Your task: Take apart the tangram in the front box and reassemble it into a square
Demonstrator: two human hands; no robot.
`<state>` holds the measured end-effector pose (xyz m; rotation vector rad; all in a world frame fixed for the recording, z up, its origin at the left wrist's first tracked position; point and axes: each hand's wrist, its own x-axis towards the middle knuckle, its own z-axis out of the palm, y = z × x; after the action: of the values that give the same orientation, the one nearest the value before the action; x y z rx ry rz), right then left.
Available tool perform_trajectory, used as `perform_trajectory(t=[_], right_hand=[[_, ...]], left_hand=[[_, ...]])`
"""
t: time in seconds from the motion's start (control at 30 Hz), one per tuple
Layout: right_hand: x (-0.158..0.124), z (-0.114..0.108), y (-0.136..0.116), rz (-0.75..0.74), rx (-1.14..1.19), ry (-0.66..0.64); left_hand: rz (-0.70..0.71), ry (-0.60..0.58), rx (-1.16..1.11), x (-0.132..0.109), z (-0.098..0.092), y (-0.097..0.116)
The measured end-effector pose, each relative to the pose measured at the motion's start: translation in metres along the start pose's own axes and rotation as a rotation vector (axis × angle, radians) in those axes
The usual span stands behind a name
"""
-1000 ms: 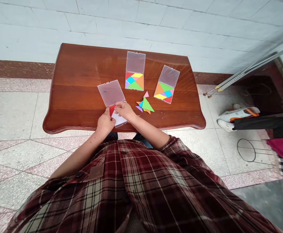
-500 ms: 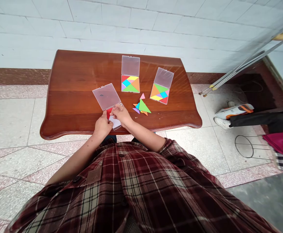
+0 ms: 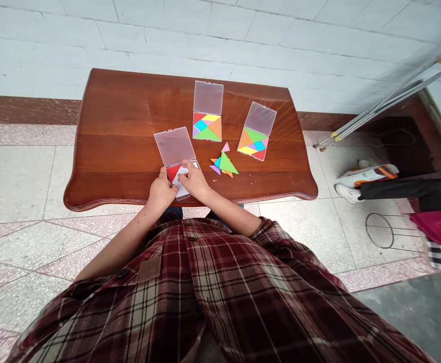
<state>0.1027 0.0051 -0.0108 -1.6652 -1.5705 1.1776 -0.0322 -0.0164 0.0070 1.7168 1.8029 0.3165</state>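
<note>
An open clear plastic tangram case (image 3: pixel 175 146) lies at the table's front edge, its lid folded away from me. In its white-bottomed tray, a red triangle (image 3: pixel 173 172) sits in the far left corner. My left hand (image 3: pixel 161 192) grips the tray's left side, index finger along the edge and thumb at the near part. Over the tray's right side is my right hand (image 3: pixel 195 182), thumb and index finger apart, with no piece visible in it. To the right lies a loose heap of tangram pieces, a green triangle (image 3: pixel 228 163) on top and a pink triangle (image 3: pixel 225 146) beside it.
Two more open cases with filled trays, one in the middle (image 3: pixel 207 126) and one at the right (image 3: pixel 253 143), lie farther back on the brown wooden table (image 3: pixel 129 111). Crutches (image 3: pixel 360 116) lean at the right, near a person's leg (image 3: pixel 394 189). A tiled wall stands behind.
My right hand has shifted slightly right and its fingers have spread off the red triangle, which now shows more fully in the tray corner. The view has shifted a little.
</note>
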Motion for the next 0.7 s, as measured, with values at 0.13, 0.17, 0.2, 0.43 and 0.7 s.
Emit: perform_trajectory(t=[0.13, 0.17, 0.2, 0.43, 0.7], right_hand=[[-0.002, 0.012, -0.001, 0.11, 0.22, -0.003], [-0.003, 0.014, -0.004, 0.148, 0.291, 0.008], [-0.004, 0.015, -0.008, 0.19, 0.371, 0.027], [-0.007, 0.006, -0.034, 0.431, 0.924, 0.13], [0.001, 0.018, -0.018, 0.319, 0.635, 0.028]], left_hand=[[-0.013, -0.041, 0.017, 0.002, -0.003, 0.003], [-0.016, -0.048, 0.023, 0.002, -0.004, 0.003], [-0.019, -0.051, 0.029, 0.003, -0.004, 0.004], [-0.027, -0.069, 0.04, 0.002, -0.004, 0.006], [0.036, -0.028, 0.06, 0.003, 0.0, 0.003]])
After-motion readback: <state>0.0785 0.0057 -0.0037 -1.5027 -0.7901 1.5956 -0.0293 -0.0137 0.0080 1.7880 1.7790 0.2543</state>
